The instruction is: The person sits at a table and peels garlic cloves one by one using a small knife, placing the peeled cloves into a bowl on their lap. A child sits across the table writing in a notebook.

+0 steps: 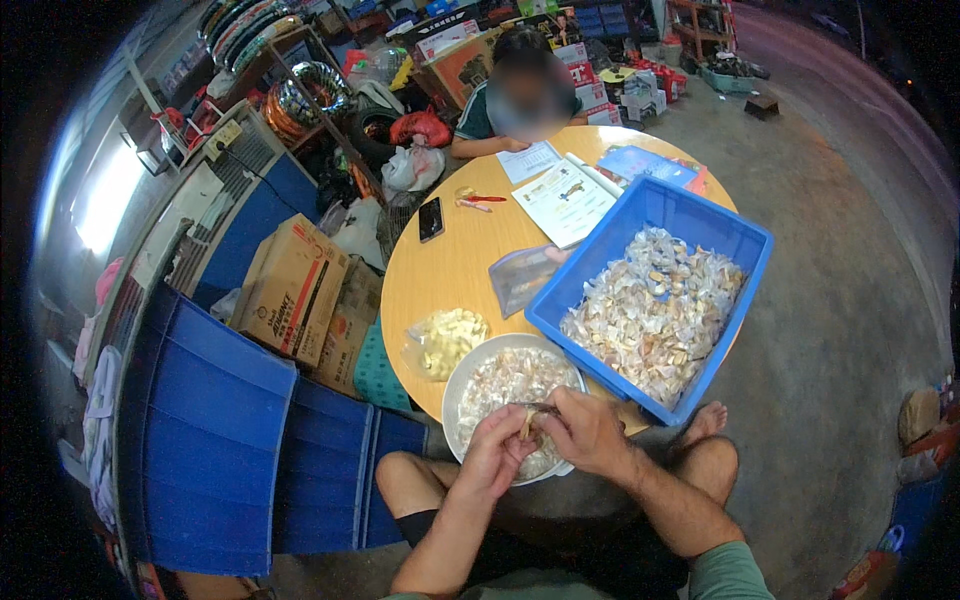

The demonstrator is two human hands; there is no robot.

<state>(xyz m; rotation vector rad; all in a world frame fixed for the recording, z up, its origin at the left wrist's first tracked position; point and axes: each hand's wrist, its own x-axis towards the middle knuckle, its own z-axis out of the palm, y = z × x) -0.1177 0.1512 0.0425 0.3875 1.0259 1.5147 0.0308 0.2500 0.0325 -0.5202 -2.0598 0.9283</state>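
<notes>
Over a white bowl (452,400) of papery garlic skins, my two hands are close together. My left hand (496,447) pinches a garlic clove (527,424) between thumb and fingers. My right hand (592,430) is closed on a thin dark tool (543,407), like a small knife blade, beside the clove; its handle is hidden in my fingers. A blue plastic bin (563,347) at the right holds a heap of unpeeled garlic cloves (660,310). Left of the bowl lies a clear bag of pale peeled cloves (452,340).
The round wooden table (420,280) also bears a phone (430,219), pens (478,203), an open book (567,200) and a zip bag (520,280). Across it sits another person (490,120) with a paper sheet (528,162). Cardboard boxes (290,290) stand at left.
</notes>
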